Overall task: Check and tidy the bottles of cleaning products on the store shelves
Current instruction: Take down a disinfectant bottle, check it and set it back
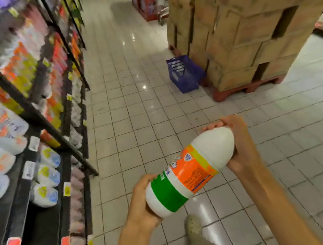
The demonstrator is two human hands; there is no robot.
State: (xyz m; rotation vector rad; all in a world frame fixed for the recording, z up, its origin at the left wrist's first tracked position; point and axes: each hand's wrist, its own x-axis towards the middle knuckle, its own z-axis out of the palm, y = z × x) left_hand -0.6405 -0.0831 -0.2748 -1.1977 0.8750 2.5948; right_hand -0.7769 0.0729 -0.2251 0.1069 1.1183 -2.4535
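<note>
While the aisle stretches ahead, both hands are on one big white bottle [189, 172], carried out over the tiled floor [138, 109] and well clear of the shelves [32, 118] on the left. It lies tilted, nearly on its side, with its flat base low and near the person and its rounded top up and away to the right. An orange, yellow and green label wraps its middle. The left hand [140, 203] has its grip curled around the base end, thumb on top at the green band. The right hand [239, 145] cups the rounded top end from behind, its grip wrapped over the tip, so the cap is hidden and I cannot tell how it sits. Below the bottle, a light-coloured shoe [193, 227] shows on the tiles.

Over on the left, the dark shelves are packed with blurred rows of white jugs and orange and yellow packs, with price tags along the edges. Across the aisle a blue basket [185, 74] rests on the floor, just beside a tall stack of cardboard boxes [247, 28] on a red pallet [250, 88].
</note>
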